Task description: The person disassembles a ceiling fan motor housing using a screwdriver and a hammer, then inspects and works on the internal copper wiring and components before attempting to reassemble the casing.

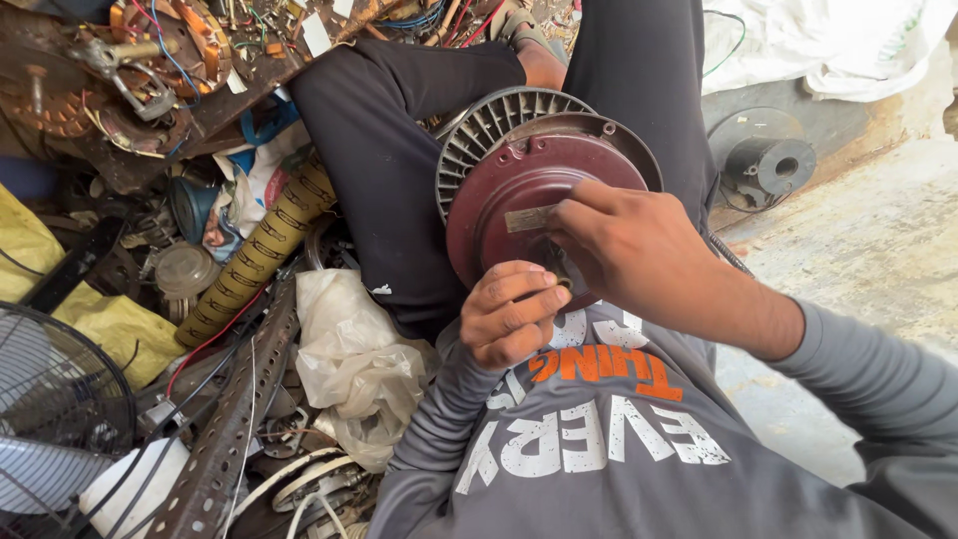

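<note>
The motor housing [519, 190] sits in my lap, tipped up on edge between my thighs, its dark red domed cover facing me. The cover is round and smooth with a raised rim and a small bolt hole near the top edge. A dull metal nameplate [527, 218] is riveted just above its centre. Behind the cover a ring of grey cooling fins [477, 135] fans out on the left side.

My right hand [624, 250] lies over the lower middle of the cover, fingers curled down onto it beside the nameplate. My left hand [509, 314] is bunched in a loose fist against the bottom rim, touching the right hand's fingertips. Both grips are pinched in on something small at the hub, perhaps a shaft end or nut, but my fingers hide it, so I cannot tell what they clamp.

To my left the floor is crowded: a crumpled white plastic bag [354, 364] just beside my leg, a yellow ribbed hose [261, 250], a perforated metal strip [235, 429] and a fan guard [55, 399] at the far edge. To my right the concrete floor [878, 250] lies open, with only a black spool [768, 165] near my knee.
</note>
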